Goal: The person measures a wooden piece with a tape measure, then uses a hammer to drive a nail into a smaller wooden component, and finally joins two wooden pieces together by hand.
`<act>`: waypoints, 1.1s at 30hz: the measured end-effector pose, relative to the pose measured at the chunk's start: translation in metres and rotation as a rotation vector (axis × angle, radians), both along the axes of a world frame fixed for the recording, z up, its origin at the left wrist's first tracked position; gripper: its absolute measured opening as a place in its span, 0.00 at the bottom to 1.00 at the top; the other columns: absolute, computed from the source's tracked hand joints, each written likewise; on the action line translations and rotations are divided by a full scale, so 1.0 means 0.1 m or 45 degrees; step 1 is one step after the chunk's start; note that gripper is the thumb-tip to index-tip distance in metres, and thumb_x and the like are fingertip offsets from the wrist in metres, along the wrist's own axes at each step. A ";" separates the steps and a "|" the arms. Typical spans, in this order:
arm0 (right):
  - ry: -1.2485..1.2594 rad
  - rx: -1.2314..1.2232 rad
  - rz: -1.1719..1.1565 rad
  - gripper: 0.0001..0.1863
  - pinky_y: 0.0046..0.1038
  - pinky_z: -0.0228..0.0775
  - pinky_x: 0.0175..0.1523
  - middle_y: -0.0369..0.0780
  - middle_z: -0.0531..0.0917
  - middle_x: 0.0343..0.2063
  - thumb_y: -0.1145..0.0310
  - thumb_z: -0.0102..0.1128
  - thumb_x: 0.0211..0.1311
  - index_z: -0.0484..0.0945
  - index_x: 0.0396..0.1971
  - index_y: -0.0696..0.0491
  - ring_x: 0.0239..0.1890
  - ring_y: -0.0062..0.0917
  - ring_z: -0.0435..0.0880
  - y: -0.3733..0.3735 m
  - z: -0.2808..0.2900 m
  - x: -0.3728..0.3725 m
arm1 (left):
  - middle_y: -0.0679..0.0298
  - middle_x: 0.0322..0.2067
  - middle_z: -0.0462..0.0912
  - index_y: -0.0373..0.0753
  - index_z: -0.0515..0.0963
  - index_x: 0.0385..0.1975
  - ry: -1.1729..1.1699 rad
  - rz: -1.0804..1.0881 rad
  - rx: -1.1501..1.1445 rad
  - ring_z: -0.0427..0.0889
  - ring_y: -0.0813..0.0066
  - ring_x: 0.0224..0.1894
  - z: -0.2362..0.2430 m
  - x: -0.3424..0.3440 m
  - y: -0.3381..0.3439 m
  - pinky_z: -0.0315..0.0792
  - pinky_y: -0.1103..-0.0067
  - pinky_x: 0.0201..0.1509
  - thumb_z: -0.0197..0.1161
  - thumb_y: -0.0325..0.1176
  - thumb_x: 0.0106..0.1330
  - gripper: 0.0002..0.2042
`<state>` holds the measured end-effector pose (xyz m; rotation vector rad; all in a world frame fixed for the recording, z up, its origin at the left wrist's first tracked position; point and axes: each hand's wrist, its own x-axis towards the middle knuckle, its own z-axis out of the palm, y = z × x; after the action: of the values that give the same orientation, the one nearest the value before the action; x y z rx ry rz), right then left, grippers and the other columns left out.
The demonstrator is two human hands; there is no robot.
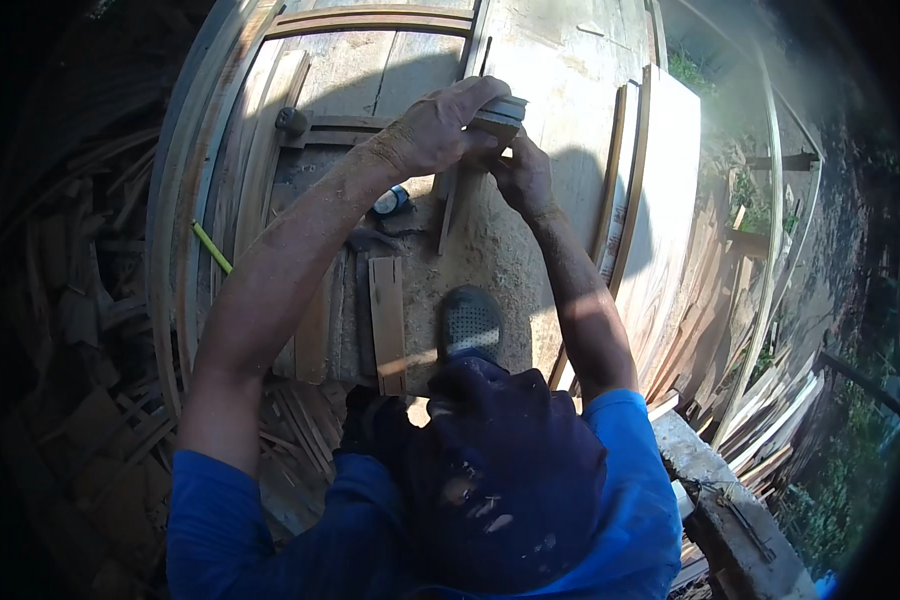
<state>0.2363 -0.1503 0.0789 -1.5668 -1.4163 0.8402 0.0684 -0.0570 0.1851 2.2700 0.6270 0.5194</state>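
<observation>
In front of me, over the workbench, my left hand point(440, 128) is closed round a short wooden block point(498, 120) with a greyish layered top edge. My right hand point(526, 180) grips the block's near lower side with thumb and fingers. Both forearms are dusted with sawdust. A narrow wooden strip point(448, 225) runs lengthwise beneath the hands; whether the block touches it I cannot tell. Left of the strip lies a small round dark-and-white object point(391, 201), partly behind my left forearm. My fingers hide much of the block's underside.
The pale workbench point(560, 60) bears sawdust and a slotted board point(388, 320). Long timber pieces line the left edge point(205, 130) and right side point(630, 180). A yellow strip point(211, 246) sticks out at left. My shoe point(473, 320) is on the sawdust. Scrap wood point(80, 290) is heaped at left.
</observation>
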 end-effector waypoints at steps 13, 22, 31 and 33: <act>-0.216 0.140 -0.005 0.14 0.37 0.79 0.44 0.47 0.85 0.38 0.69 0.68 0.59 0.73 0.41 0.54 0.41 0.40 0.86 0.44 -0.18 0.25 | 0.56 0.47 0.83 0.46 0.67 0.60 0.046 0.058 0.066 0.83 0.60 0.52 -0.05 0.20 0.38 0.77 0.68 0.58 0.69 0.29 0.62 0.27; -0.180 0.148 -0.048 0.16 0.31 0.82 0.45 0.42 0.86 0.39 0.77 0.66 0.57 0.78 0.46 0.53 0.41 0.30 0.88 0.51 -0.16 0.24 | 0.57 0.47 0.84 0.47 0.68 0.60 0.083 0.044 0.083 0.83 0.58 0.52 -0.03 0.24 0.49 0.77 0.67 0.58 0.68 0.29 0.62 0.26; -0.252 0.147 -0.036 0.21 0.35 0.82 0.45 0.46 0.85 0.40 0.79 0.68 0.53 0.72 0.47 0.55 0.45 0.38 0.87 0.57 -0.14 0.30 | 0.56 0.48 0.83 0.49 0.69 0.58 -0.019 0.012 0.098 0.83 0.59 0.52 -0.06 0.30 0.57 0.78 0.67 0.57 0.64 0.23 0.62 0.24; -0.249 0.139 -0.051 0.21 0.36 0.82 0.45 0.47 0.85 0.40 0.79 0.68 0.53 0.71 0.47 0.56 0.44 0.40 0.87 0.57 -0.12 0.31 | 0.57 0.47 0.82 0.51 0.70 0.56 -0.071 -0.002 0.106 0.84 0.60 0.50 -0.07 0.34 0.58 0.80 0.66 0.55 0.62 0.19 0.60 0.25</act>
<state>0.2677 -0.0929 0.0674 -1.6222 -1.5367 0.5889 0.1021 0.0008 0.1781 2.3250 0.5861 0.6159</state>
